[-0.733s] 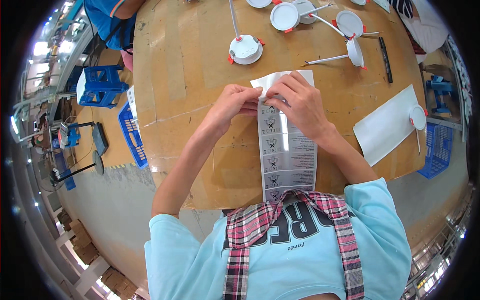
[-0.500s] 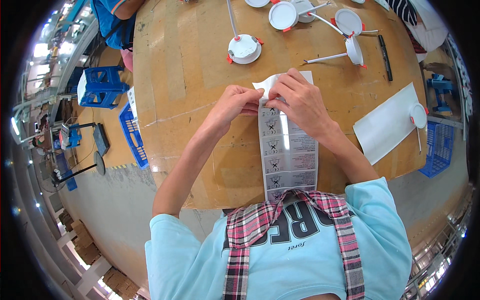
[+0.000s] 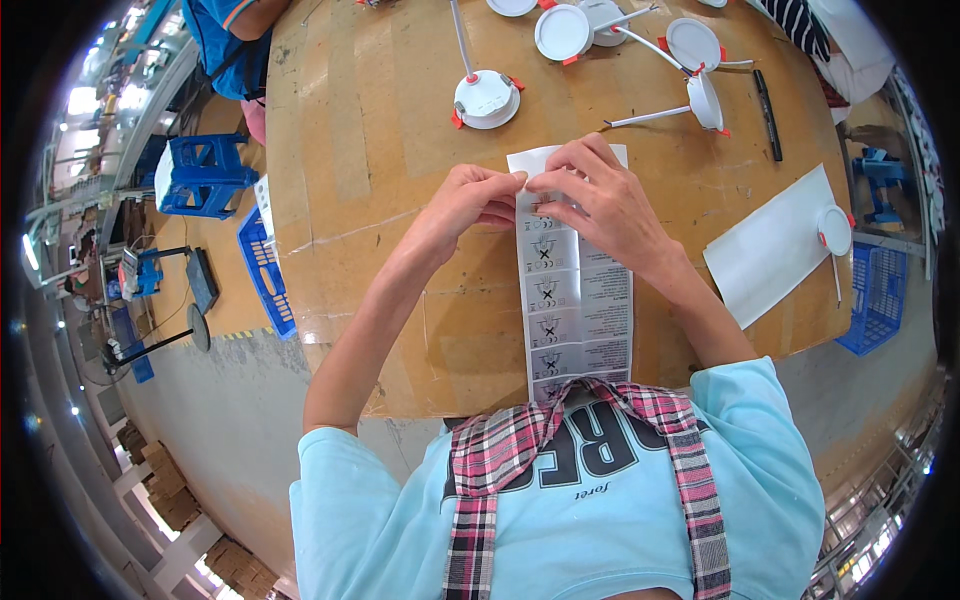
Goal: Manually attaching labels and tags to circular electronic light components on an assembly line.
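Note:
A long sheet of printed labels (image 3: 605, 300) lies lengthwise in front of me, its near end reaching my apron. My left hand (image 3: 468, 208) is closed at the sheet's upper left edge, thumb and forefinger pinching it. Right beside it, my right hand (image 3: 607, 205) has its thumb and fingers bent together over the upper labels. Whether a single label is between these fingertips is too small to tell. Beyond my hands stands a round white downlight (image 3: 487, 100) with red-tipped clips, its cable rising upward.
Several more white downlights (image 3: 563, 34) lie at the table's far side. A black marker (image 3: 768, 115) is at the far right, near a blank white sheet (image 3: 765, 255) with a small downlight (image 3: 834, 231) on it. Blue crates flank the table (image 3: 400, 130). Another person's arm (image 3: 255, 15) shows far left.
The sheet's far end, curled up at its left corner before, now lies flatter. My right fingers have shifted slightly at the upper labels; my left hand has barely moved.

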Demonstrator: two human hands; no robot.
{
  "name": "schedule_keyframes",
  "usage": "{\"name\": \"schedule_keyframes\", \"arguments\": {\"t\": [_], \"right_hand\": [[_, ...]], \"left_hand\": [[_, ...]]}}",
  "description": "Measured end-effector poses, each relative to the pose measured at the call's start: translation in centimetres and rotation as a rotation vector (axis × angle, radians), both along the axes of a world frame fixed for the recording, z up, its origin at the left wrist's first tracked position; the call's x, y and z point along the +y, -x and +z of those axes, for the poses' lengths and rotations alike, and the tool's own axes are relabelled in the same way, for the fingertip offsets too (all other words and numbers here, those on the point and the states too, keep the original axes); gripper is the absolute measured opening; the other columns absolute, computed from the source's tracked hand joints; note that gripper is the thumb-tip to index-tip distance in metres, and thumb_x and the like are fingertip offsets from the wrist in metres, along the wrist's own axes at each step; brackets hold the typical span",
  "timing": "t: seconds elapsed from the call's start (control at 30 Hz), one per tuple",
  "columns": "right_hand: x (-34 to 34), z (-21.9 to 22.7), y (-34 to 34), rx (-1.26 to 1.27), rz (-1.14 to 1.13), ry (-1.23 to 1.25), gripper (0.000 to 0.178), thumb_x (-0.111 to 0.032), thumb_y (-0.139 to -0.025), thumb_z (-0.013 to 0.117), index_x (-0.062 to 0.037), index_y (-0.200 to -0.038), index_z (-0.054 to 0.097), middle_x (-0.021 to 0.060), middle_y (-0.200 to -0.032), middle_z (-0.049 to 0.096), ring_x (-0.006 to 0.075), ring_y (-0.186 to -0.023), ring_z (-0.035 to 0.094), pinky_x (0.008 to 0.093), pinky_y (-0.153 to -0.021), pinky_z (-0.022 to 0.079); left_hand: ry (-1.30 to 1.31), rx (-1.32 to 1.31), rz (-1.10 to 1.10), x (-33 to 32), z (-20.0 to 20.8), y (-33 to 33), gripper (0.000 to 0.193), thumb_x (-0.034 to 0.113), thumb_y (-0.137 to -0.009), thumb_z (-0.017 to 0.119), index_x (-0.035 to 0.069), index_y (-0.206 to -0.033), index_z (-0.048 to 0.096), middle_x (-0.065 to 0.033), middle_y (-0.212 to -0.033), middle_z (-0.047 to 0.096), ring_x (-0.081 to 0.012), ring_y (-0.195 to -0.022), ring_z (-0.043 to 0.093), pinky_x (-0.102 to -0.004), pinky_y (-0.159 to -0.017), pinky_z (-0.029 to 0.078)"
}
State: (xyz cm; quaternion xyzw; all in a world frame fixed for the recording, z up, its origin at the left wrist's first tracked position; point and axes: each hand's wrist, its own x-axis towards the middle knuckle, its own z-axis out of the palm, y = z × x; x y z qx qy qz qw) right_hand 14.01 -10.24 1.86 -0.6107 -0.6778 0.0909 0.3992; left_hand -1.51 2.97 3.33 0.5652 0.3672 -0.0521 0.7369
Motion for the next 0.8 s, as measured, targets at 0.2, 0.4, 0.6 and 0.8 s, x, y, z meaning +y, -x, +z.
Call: {"name": "schedule_keyframes", "arguments": {"t": [0.2,0.4,0.6,0.8], "right_hand": [[0.0,0.2,-0.7,-0.057,0.056,-0.078,0.016,-0.009,-0.071,0.072,-0.0079,-0.082,0.06,-0.0001,-0.094,0.053,0.0212,-0.096,0.05,0.0337,-0.078,0.048],[0.0,0.7,-1.9,0.111,0.15,-0.038,0.015,-0.005,-0.071,0.071,-0.0068,-0.079,0.058,0.0003,-0.089,0.056,0.0222,-0.094,0.052,0.0344,-0.078,0.047],[-0.9,4.1,-6.1,0.533,0.382,-0.01,0.012,-0.002,-0.076,0.067,-0.0039,-0.081,0.057,0.0028,-0.083,0.057,0.0212,-0.091,0.053,0.0345,-0.08,0.044],[-3.3,4.9,-13.4,1.119,0.529,-0.438,0.009,-0.016,-0.092,0.055,-0.0063,-0.092,0.054,0.0039,-0.081,0.054,0.0216,-0.087,0.052,0.0403,-0.086,0.042]], "left_hand": [[-0.006,-0.015,0.014,-0.2,-0.2,-0.1,0.037,0.033,-0.092,0.055,-0.001,-0.096,0.068,-0.0088,-0.09,0.069,-0.0137,-0.08,0.066,-0.0265,-0.077,0.051],[-0.994,0.177,-0.033,-2.1,-1.5,-1.2,0.027,0.027,-0.093,0.051,0.002,-0.091,0.058,-0.0161,-0.08,0.067,-0.0264,-0.067,0.065,-0.0371,-0.061,0.049],[-1.296,0.211,-0.023,-3.5,-2.9,-1.5,0.016,0.02,-0.093,0.05,0.004,-0.092,0.05,-0.0168,-0.078,0.065,-0.0363,-0.069,0.062,-0.0449,-0.058,0.045],[-1.328,0.189,0.017,-4.7,-3.4,-2.1,0.018,0.022,-0.092,0.051,0.005,-0.097,0.054,-0.016,-0.076,0.065,-0.0355,-0.069,0.062,-0.0443,-0.061,0.047]]}}
